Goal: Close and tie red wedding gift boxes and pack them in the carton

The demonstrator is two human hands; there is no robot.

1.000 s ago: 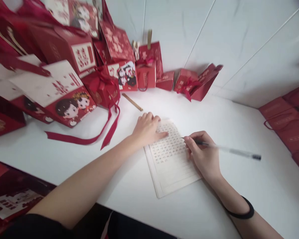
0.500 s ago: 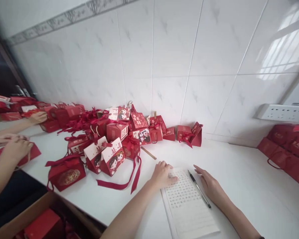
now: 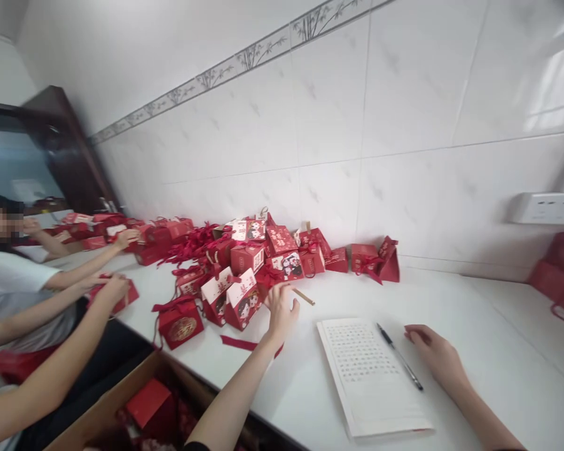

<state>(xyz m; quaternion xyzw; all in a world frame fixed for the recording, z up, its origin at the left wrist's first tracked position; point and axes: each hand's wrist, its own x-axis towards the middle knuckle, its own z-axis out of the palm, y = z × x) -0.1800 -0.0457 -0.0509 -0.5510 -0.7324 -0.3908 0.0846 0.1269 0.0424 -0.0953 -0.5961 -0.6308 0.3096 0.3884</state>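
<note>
My left hand (image 3: 282,311) reaches over the white table, its thumb apart from the fingers. Its fingertips are at a red gift box with a ribbon (image 3: 269,275); whether they touch it I cannot tell. A loose red ribbon end (image 3: 239,342) lies below that hand, and a thin gold strip (image 3: 304,296) beside it. My right hand (image 3: 439,355) rests on the table with loosely bent fingers, holding nothing. Between my hands lies a notebook (image 3: 380,394) covered in rows of handwriting. A black-and-clear pen (image 3: 400,357) lies along its right edge, close to my right hand.
Several red and white boxes (image 3: 242,294) are heaped along the tiled wall. Co-workers at left handle a red box (image 3: 125,297). Below the table edge (image 3: 202,382) stands a carton holding a red box (image 3: 150,404). A power strip (image 3: 549,208) and red bags (image 3: 557,275) are at right.
My left hand has left the notebook and moved left to the ribboned gift box. My right hand stays beside the pen. The view has turned left, bringing a co-worker into sight.
</note>
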